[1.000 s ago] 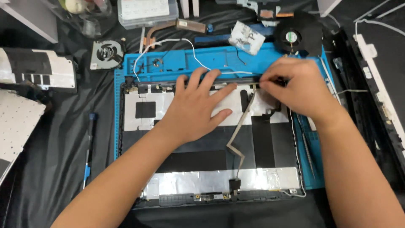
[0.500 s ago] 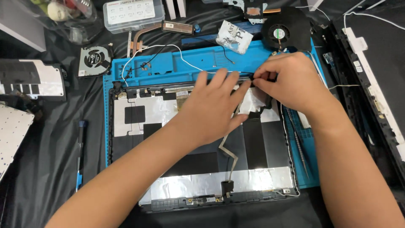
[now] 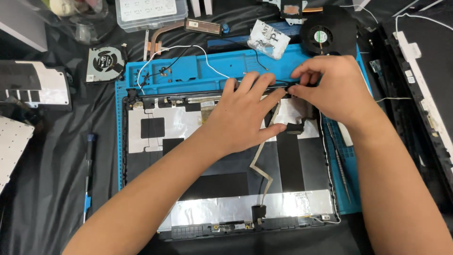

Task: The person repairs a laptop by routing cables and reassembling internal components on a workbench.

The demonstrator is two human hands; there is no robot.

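- Laptop lid panel (image 3: 222, 184) lay inner face up on a blue work mat (image 3: 226, 66), its far edge towards the mat's tray ridge; silver foil and black patches covered the panel.
- Left hand (image 3: 243, 113) rested flat on the far middle of the panel, fingers spread apart and pressing down, tips reaching the far edge.
- Right hand (image 3: 330, 87) sat just right of it at the far right corner, thumb and fingers pinched together on a thin black strip (image 3: 278, 85) running along the panel's far edge.
- A flat ribbon cable (image 3: 262, 160) ran from under the left hand down to a small connector at the near edge.
- Tweezers (image 3: 339, 163) lay on the mat right of the panel.
- Screwdriver (image 3: 88, 174) lay on the black cloth, well left of the mat.
- Far of the mat: small grey fan (image 3: 104, 61), copper heat pipe (image 3: 160, 35), round black fan (image 3: 325, 33), clear parts box (image 3: 148, 12).
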